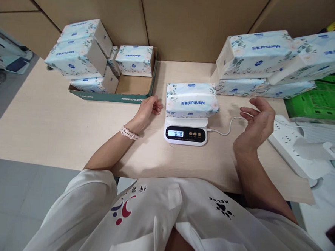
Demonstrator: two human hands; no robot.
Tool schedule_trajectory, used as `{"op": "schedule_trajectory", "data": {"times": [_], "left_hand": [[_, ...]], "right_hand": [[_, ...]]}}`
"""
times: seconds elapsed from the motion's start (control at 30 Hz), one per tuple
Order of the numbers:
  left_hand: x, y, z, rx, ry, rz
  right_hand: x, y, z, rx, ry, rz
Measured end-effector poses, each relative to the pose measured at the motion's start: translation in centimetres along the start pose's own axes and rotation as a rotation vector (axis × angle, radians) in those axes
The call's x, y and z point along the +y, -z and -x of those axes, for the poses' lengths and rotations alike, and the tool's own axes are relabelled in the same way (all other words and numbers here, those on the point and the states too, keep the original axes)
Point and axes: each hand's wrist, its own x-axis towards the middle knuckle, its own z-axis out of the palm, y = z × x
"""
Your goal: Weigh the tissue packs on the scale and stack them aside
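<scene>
A tissue pack (192, 100) with a pale blue floral wrapper lies on a white digital scale (169, 137), whose lit display seems to read 100.0. To the left of them my left hand (150, 108) rests on the table by the corner of a green cardboard tray (109, 97). Its fingers are loosely curled, with nothing seen in them. My right hand (255, 123) is raised to the right of the scale, palm turned inward and fingers bent but apart. Neither hand touches the pack.
Several tissue packs (75, 57) are stacked in and over the tray at left. More packs (253, 57) are piled at back right, beside a green plastic crate (322, 99). A white cable (226, 133) runs from the scale rightward, near a power strip (289, 144). Cardboard boxes (190, 24) stand behind.
</scene>
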Motion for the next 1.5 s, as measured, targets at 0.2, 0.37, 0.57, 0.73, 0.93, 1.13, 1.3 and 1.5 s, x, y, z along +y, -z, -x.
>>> {"op": "schedule_trajectory", "data": {"times": [0.2,0.37,0.57,0.73,0.93,1.13,1.3,1.5], "left_hand": [[-0.2,0.1,-0.1,0.005,-0.016,0.005],[-0.3,0.2,-0.1,-0.017,-0.035,0.005],[-0.3,0.3,0.0,-0.029,-0.036,-0.006],[-0.4,0.3,-0.2,-0.018,-0.036,0.007],[-0.4,0.3,-0.1,-0.019,-0.041,-0.002],[-0.5,0.3,-0.2,-0.013,-0.037,0.001],[-0.9,0.5,-0.5,-0.021,-0.056,-0.009],[-1.1,0.7,-0.7,-0.032,-0.059,-0.001]], "right_hand": [[0.0,-0.1,0.0,0.003,-0.004,0.021],[-0.1,-0.1,0.1,-0.013,-0.007,0.062],[-0.1,-0.2,0.2,-0.018,-0.013,0.072],[-0.2,-0.3,0.4,-0.030,-0.018,0.064],[-0.6,-0.7,0.6,-0.041,-0.030,0.059],[-0.3,-0.7,0.5,-0.048,-0.015,0.071],[0.0,-0.6,0.5,-0.064,-0.002,0.049],[0.1,-0.5,0.7,-0.088,0.002,0.020]]}}
